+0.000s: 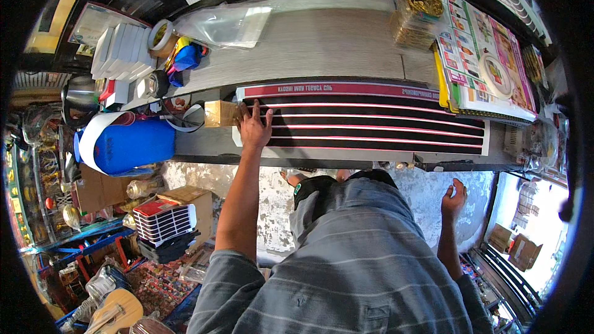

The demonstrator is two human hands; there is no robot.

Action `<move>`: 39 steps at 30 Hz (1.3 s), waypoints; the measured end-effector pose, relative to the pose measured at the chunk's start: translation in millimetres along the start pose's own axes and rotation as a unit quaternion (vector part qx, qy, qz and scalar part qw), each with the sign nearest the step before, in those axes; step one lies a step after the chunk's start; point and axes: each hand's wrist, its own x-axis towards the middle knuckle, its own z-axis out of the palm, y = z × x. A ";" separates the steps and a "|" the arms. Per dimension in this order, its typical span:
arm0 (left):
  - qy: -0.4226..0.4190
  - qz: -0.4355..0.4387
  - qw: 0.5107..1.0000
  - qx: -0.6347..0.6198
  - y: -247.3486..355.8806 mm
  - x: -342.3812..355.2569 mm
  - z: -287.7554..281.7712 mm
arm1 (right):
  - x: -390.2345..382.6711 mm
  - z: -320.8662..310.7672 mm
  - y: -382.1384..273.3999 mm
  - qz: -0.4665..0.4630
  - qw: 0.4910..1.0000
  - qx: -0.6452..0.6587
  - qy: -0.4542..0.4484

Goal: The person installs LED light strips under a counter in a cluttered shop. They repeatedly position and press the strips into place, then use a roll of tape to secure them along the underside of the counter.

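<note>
My left hand (254,125) rests with spread fingers on the left end of a long printed sheet (377,135) with red-edged black strips and a red lettered band, lying along the worktop. A tan block (218,113) sits just left of my fingertips. My right hand (453,199) hangs below the worktop's front edge on the right, fingers apart and loosely bent, with nothing seen in it.
A blue container (135,147) with a white band stands at left. Behind are white boxes (114,52), tape (159,36) and plastic sleeves (219,28). Papers with another roll (495,74) and stacked medals (414,12) lie at back right. Cartons (201,207) stand below left.
</note>
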 end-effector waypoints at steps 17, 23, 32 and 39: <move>-0.016 -0.004 1.000 0.014 6.2 1.3 -1.0 | 4.3 9.5 3.0 0.011 1.000 0.018 -0.013; -0.025 -0.002 1.000 0.011 10.4 -1.7 -0.6 | 3.2 9.4 -2.7 0.015 1.000 0.022 -0.017; 0.006 0.012 1.000 0.005 5.6 -1.2 0.3 | 4.1 13.1 -6.5 0.015 0.999 0.028 -0.032; 0.038 0.071 0.993 -0.084 -1.6 4.4 -1.3 | 5.1 23.0 -1.6 0.005 1.000 0.001 -0.016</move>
